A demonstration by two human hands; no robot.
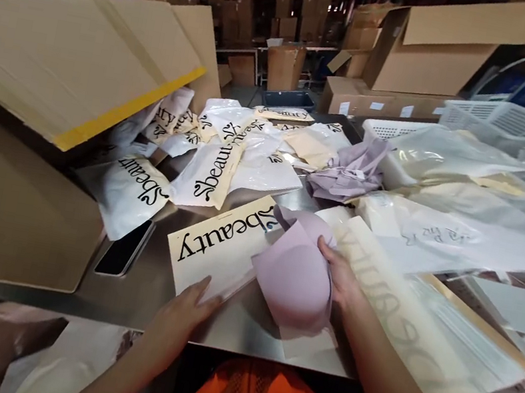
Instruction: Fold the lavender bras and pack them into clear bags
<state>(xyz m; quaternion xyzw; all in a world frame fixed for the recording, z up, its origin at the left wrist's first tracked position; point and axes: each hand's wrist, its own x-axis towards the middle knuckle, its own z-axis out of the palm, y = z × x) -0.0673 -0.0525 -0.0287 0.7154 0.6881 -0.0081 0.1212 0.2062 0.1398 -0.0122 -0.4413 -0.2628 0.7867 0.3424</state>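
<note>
My right hand (341, 275) grips a folded lilac bra (297, 274) by its right side, thumb on top, just over the front of the metal table (228, 336). A small pale sheet (307, 345) pokes out below the cups. To the left, a cream card printed "beauty" (212, 249) lies on the table, partly under the bra. My left hand (190, 306) rests on the card's near edge with its fingers stretched out. Behind the bra sits a crumpled lilac garment (351, 168).
Several "beauty" packets (219, 168) are heaped at the back. A phone (124, 248) lies beside a large open carton (8, 199) on the left. On the right are clear bags (470, 226), a white basket (396, 129) and a stack of flat bags (466, 334).
</note>
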